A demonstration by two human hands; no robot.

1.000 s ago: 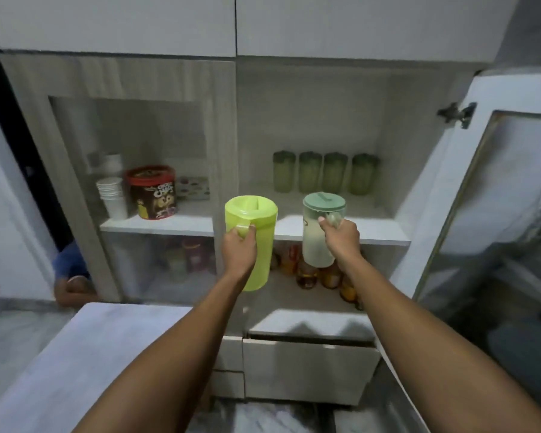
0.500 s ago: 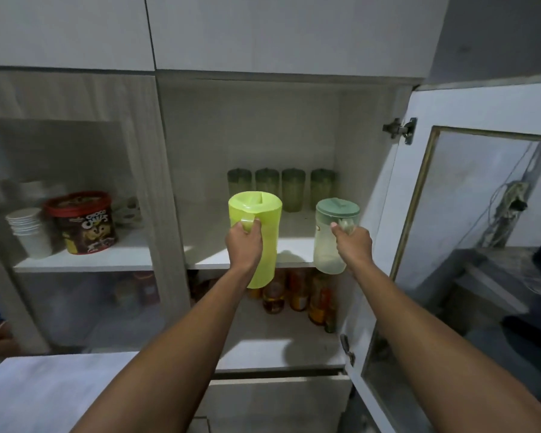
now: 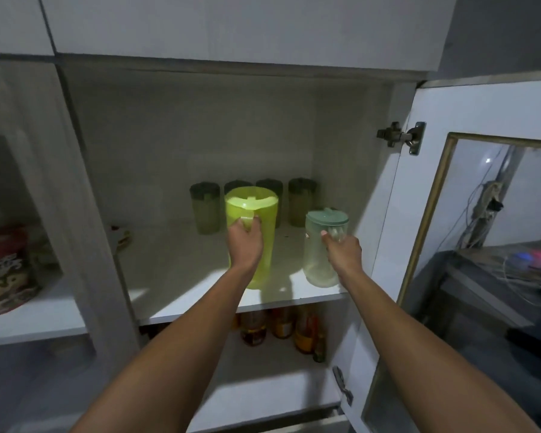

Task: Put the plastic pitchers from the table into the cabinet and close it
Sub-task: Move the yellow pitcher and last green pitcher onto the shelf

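Two sets of fingers, each wrapped tight round a handle: left hand (image 3: 245, 245) clamped on the handle of the tall lime-green translucent plastic pitcher (image 3: 253, 235), right hand (image 3: 342, 254) clamped on the handle of the shorter clear plastic pitcher with the teal lid (image 3: 322, 248). Handles facing back toward the wrists, so both bodies lying straight ahead of the knuckles, long axes upright, lids level. Green one left of centre on the white upper shelf (image 3: 200, 285), base apparently down on the board or just off it; cannot tell which. Clear one near the right wall, base just inside the front edge, contact likewise unclear. Well apart from each other, neither touching. Behind them, four dark-lidded green tumblers (image 3: 205, 210) in a row along the back; green pitcher nearest that row, partly covering two of them.

Outward from the hands: both wrists straight, forearms stretched forward and upward, nearly parallel, elbows low. Right arm passing close beside the open white glass-panelled cabinet door (image 3: 419, 214), hinged on the right and swung wide. Bottles of amber liquid (image 3: 281, 326) on the shelf below.

Likely next: letting go and drawing straight back. Main risk: dragging a handle along and tipping the tall green one forward. Door closing then falling most naturally to the right hand, being nearer.
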